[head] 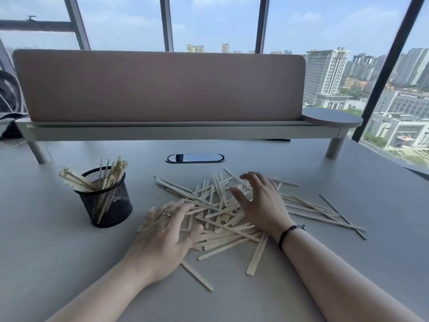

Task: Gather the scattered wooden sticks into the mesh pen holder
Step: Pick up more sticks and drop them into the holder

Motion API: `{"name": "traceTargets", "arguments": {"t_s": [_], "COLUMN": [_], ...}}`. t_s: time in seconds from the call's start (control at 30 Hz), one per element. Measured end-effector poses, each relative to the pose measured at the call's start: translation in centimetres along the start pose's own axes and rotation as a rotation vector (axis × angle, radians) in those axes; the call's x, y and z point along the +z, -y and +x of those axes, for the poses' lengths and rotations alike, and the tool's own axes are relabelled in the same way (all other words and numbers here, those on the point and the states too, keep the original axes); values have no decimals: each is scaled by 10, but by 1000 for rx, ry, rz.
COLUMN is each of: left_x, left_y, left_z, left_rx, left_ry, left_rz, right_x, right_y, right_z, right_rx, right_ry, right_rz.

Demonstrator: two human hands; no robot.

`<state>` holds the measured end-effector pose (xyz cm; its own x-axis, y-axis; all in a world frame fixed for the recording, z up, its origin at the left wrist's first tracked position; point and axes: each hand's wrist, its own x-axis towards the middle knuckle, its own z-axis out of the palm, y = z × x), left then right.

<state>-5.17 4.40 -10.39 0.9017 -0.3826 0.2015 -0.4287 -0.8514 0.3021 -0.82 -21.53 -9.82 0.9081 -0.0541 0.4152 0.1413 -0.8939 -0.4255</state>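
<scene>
A pile of pale flat wooden sticks point(220, 219) lies scattered across the middle of the grey desk. The black mesh pen holder point(105, 201) stands upright to the left of the pile, with several sticks leaning out of its top. My left hand point(162, 233) lies flat on the left edge of the pile, fingers spread, a ring on one finger. My right hand point(260, 203) rests on the right part of the pile, fingers apart and slightly curled, with a black band on the wrist. Neither hand grips a stick.
A pink divider panel on a raised grey shelf point(162, 129) runs along the desk's far side. An oval cable port point(195, 158) sits in the desk behind the pile. Thin long sticks point(325, 212) trail off to the right. Windows stand behind the divider.
</scene>
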Motion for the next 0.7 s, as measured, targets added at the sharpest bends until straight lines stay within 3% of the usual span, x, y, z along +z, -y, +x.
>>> {"name": "traceTargets", "arguments": {"t_s": [0.27,0.53,0.7], "left_x": [3,2,4], "left_y": [-1,9,10], "left_z": [29,68,67], "left_rx": [10,-108,-88], "left_ry": [87,183,46], "left_rz": [18,59,127], "right_x": [16,10,4], "right_y": [7,7,8], "right_z": [33,18,9], "right_rx": [-23,-46,-68], "right_ry": [326,219,167], "right_rz": [-136,-92,-94]}}
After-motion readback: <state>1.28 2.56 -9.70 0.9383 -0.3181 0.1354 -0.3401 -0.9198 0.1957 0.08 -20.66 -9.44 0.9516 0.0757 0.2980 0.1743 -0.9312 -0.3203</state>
